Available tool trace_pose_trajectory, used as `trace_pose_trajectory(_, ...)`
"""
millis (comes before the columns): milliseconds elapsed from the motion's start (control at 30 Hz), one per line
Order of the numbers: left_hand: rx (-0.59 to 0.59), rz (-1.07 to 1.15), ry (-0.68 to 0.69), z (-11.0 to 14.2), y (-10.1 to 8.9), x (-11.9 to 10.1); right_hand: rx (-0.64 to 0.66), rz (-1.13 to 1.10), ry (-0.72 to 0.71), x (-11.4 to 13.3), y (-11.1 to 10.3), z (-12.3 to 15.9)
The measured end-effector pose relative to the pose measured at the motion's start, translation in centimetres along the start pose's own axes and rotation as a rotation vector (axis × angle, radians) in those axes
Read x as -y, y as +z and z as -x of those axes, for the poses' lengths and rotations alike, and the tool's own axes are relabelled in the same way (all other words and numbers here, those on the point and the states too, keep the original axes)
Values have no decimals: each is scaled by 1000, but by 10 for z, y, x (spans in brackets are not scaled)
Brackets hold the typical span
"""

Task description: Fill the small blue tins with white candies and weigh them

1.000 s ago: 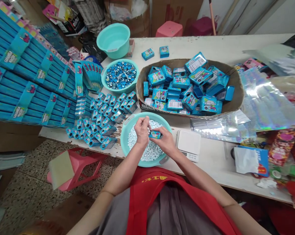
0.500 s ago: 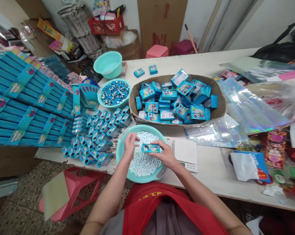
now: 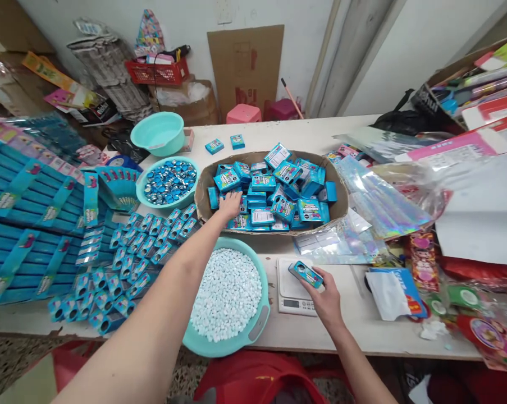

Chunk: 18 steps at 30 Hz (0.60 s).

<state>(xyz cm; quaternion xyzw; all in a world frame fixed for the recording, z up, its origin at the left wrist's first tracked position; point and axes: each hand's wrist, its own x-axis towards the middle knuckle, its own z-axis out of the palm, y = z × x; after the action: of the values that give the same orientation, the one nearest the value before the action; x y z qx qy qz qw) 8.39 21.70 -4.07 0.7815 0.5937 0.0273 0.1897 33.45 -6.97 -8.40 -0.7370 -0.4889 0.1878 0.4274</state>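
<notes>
While my right grip point(image 3: 327, 296) holds a blue box point(image 3: 305, 274),
my left grip point(image 3: 231, 204) sits inside the carton point(image 3: 341, 196); hold, I cannot tell.

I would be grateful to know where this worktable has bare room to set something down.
Bare tabletop stretches behind the oval carton, right of the two loose boxes. A smaller patch lies between the scale and the blue-and-white packet. The left is crowded with small blue boxes, the right with shiny plastic sheets.
</notes>
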Motion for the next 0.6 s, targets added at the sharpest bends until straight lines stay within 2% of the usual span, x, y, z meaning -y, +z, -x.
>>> trace_pose_trajectory(100,-10,-6,-24,0,0,7,-105,111,-61,12,-10,12)
trace_pose_trajectory(200,-34,31,-31,27,-14,20,-194,154,-161,40,-20,22)
trace_pose_trajectory(233,-78,128,-24,40,-20,24,-198,145,-201,50,-20,23)
trace_pose_trajectory(300,-173,477,5,74,-31,25,-154,77,-269,67,-16,22)
trace_pose_trajectory(367,-185,936,31,112,-34,18,-46,-58,-273,82,-3,15)
trace_pose_trajectory(433,-74,1326,0,151,-26,4,127,-252,-183,95,15,4)
trace_pose_trajectory(500,60,1611,-112,188,-6,-13,382,-505,-51,108,34,-5)
trace_pose_trajectory(567,232,1753,-280,220,22,-28,700,-674,35,117,49,-7)
trace_pose_trajectory(600,332,1774,-357,234,37,-33,815,-706,62,121,55,-5)
